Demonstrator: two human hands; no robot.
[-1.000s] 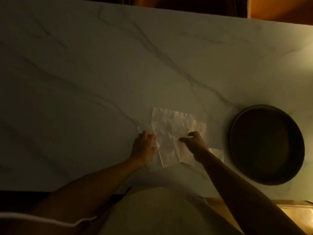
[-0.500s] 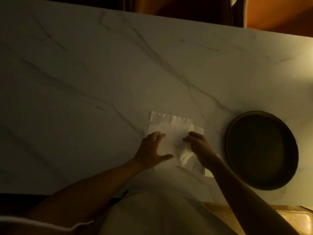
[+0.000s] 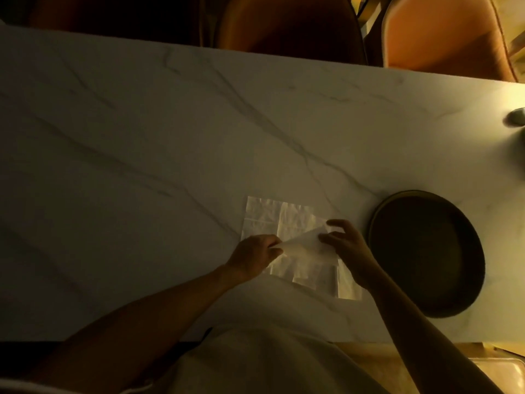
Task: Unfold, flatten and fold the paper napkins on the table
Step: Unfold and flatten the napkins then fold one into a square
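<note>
A white paper napkin [image 3: 272,217] lies creased on the marble table [image 3: 142,166], near its front edge. A flap of it [image 3: 304,243] is lifted off the table between my hands. My left hand [image 3: 252,257] pinches the flap's left end. My right hand [image 3: 343,245] pinches the flap's right corner, thumb and forefinger curled around it. More napkin paper [image 3: 349,285] shows beneath my right wrist; whether it is a separate sheet I cannot tell.
A dark round tray [image 3: 466,231] sits right of the napkin, close to my right hand. Brown chairs [image 3: 287,27] stand behind the far table edge. A small grey object [image 3: 515,118] is at the right border.
Both hands went from pressing flat on the napkin to pinching a layer and lifting it. The napkin now shows spread wider, with its near part raised.
</note>
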